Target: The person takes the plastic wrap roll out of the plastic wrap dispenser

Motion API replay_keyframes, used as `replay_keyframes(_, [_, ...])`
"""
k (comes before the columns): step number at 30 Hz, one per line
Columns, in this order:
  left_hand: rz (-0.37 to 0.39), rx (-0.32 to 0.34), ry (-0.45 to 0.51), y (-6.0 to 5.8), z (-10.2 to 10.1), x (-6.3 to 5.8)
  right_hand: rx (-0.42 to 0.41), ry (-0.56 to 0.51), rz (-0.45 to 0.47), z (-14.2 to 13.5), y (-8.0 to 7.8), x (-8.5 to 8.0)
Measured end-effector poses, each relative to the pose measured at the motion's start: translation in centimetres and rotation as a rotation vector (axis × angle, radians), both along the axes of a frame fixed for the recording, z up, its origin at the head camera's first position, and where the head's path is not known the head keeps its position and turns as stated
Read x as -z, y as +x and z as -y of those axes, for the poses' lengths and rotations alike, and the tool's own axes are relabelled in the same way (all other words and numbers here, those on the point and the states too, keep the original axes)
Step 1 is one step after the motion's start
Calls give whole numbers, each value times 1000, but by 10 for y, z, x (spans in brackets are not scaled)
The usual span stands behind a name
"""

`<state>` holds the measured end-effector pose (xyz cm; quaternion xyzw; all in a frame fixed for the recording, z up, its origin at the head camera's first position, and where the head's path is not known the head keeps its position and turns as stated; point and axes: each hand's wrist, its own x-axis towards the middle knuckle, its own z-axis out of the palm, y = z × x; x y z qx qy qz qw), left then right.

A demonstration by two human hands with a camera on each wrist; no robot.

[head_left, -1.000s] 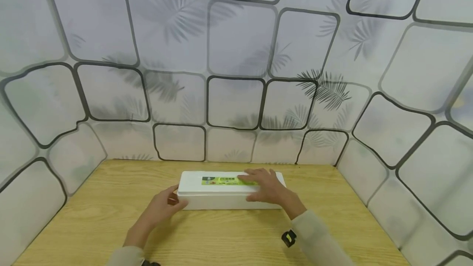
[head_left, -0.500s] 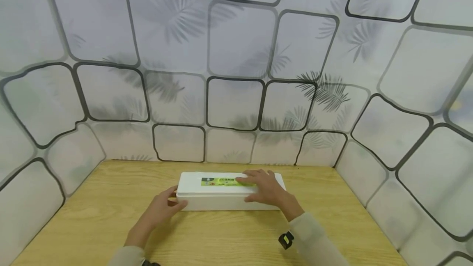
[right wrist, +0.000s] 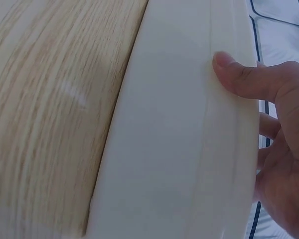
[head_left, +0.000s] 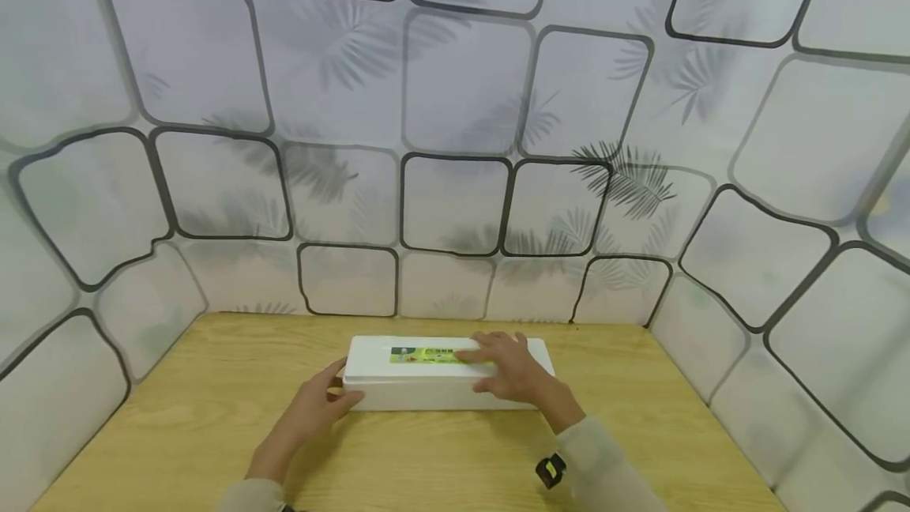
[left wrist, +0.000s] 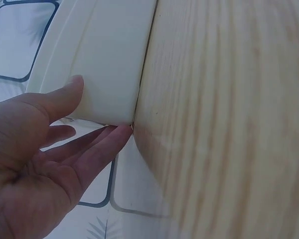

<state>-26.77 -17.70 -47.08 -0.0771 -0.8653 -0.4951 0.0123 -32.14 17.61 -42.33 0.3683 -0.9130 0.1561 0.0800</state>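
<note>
A long white lidded box point(head_left: 426, 395) with a green and yellow label point(head_left: 419, 355) lies lengthwise on the wooden table, its lid point(head_left: 370, 362) in place. At its left end my left hand point(head_left: 313, 409) holds the front corner; in the left wrist view the thumb point(left wrist: 72, 97) is on the front face and the fingers reach the end face low down, near the table. My right hand point(head_left: 515, 370) grips the lid's front edge right of centre, fingers spread over the top and partly covering the label. The right wrist view shows that thumb point(right wrist: 239, 77) against the lid's rim, with the other fingers mostly hidden behind.
Bare wooden table point(head_left: 412, 464) stretches in front of the box and to both sides. Patterned cloth walls point(head_left: 455, 204) with leaf prints and rounded outlines close off the back, left and right. A small black device point(head_left: 550, 470) sits by the right sleeve.
Both hands keep the same places on the box, and the lid stays on. The head view has shifted slightly, so the scene sits a little lower.
</note>
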Motion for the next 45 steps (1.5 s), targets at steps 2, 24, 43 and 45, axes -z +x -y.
replay_keyframes(2, [1, -5, 0, 0, -1, 1, -2, -19, 14, 0, 1, 1])
replay_keyframes(24, [20, -25, -10, 1, -1, -1, 27, 122, -40, 12, -1, 3])
replay_keyframes(43, [-57, -64, -64, 3, -8, 0, -168, 69, -323, 25, -3, 18])
replay_keyframes(45, [-63, -73, -70, 3, -9, 1, -171, 62, -333, 24, -3, 18])
